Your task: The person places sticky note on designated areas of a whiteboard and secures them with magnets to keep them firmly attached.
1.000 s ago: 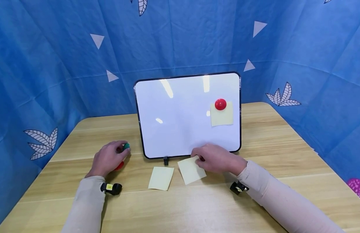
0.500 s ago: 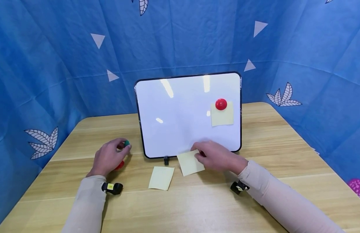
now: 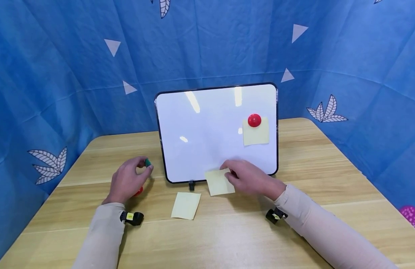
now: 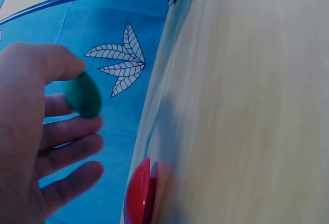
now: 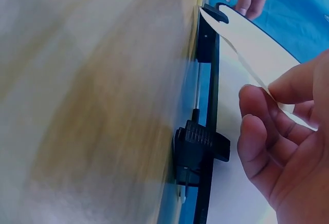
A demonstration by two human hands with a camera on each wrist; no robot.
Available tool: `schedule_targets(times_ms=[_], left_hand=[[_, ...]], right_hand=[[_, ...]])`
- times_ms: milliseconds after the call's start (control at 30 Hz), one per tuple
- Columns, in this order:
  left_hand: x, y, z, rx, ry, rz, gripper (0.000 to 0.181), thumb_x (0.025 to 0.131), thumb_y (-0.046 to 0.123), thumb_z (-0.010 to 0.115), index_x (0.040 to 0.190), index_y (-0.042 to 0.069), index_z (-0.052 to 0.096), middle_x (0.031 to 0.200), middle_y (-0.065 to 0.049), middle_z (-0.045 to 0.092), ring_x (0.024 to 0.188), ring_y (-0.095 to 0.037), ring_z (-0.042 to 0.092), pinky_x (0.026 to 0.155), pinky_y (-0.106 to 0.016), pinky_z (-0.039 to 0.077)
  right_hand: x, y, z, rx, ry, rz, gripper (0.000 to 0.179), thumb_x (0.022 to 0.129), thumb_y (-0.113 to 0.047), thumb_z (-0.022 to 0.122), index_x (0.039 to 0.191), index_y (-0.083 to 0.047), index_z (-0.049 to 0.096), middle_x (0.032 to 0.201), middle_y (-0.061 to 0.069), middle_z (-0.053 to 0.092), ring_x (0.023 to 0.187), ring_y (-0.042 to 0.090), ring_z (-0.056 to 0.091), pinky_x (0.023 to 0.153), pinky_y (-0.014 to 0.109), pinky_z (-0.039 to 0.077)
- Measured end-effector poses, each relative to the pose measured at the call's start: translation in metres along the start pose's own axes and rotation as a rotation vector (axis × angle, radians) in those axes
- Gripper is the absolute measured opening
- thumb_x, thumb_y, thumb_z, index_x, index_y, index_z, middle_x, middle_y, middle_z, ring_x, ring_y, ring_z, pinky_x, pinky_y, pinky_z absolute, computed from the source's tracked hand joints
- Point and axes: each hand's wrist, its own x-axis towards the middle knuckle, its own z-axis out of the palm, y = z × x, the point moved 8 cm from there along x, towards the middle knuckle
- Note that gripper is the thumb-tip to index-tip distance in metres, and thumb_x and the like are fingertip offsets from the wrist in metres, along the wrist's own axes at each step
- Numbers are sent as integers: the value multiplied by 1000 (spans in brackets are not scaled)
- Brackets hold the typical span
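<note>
My left hand (image 3: 127, 179) pinches a green round magnet (image 4: 83, 95) between thumb and fingertips, raised over the table on the left. Under that hand a red magnet (image 4: 138, 193) lies on the table, partly hidden in the head view. With thumb and fingers my right hand (image 3: 249, 178) pinches the edge of a pale yellow sticky note (image 3: 219, 183), which overlaps the lower edge of the whiteboard (image 3: 200, 130). A second sticky note (image 3: 186, 205) lies flat on the table in front of the board. Another note (image 3: 256, 136) hangs on the board's right side under a red magnet (image 3: 254, 120).
The whiteboard leans upright on black feet (image 3: 192, 185) toward the back of the wooden table (image 3: 207, 243). A blue curtain (image 3: 207, 45) closes off the back and both sides.
My right hand has lifted the sticky note from the table up toward the board's lower edge. My left hand has risen slightly with the green magnet, shifting a little right.
</note>
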Motion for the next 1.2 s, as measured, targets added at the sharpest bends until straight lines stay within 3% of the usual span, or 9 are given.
schedule_targets(times_ms=[167, 467, 900, 1200], left_hand=[[0, 9, -6, -20, 105, 50, 46, 97, 44, 62, 126, 8, 63, 114, -13, 65, 99, -34, 61, 79, -57, 51], [-3, 19, -13, -31, 196, 120, 41, 95, 39, 67, 122, 7, 66, 107, -10, 68, 87, -27, 63, 69, -48, 53], [-3, 24, -10, -85, 178, 115, 44, 96, 42, 66, 123, 7, 65, 108, -10, 68, 87, -26, 63, 69, -42, 53], [-5, 32, -11, -73, 211, 173, 39, 96, 37, 67, 121, 7, 67, 106, -8, 68, 78, -23, 62, 64, -39, 52]], right_hand=[[-1, 1, -4, 31, 26, -18, 22, 99, -8, 57, 120, -8, 65, 74, -7, 52, 65, 10, 47, 61, 29, 47], [-1, 5, -14, 45, 96, -19, 21, 97, -7, 59, 117, -7, 67, 74, -7, 53, 64, 9, 49, 63, 28, 48], [-1, 10, -20, 83, 111, -6, 20, 97, -7, 60, 115, -9, 67, 76, -7, 55, 67, 11, 51, 64, 29, 49], [-2, 7, -28, 80, 185, -38, 18, 95, -6, 62, 111, -8, 69, 72, -6, 53, 64, 11, 49, 60, 29, 47]])
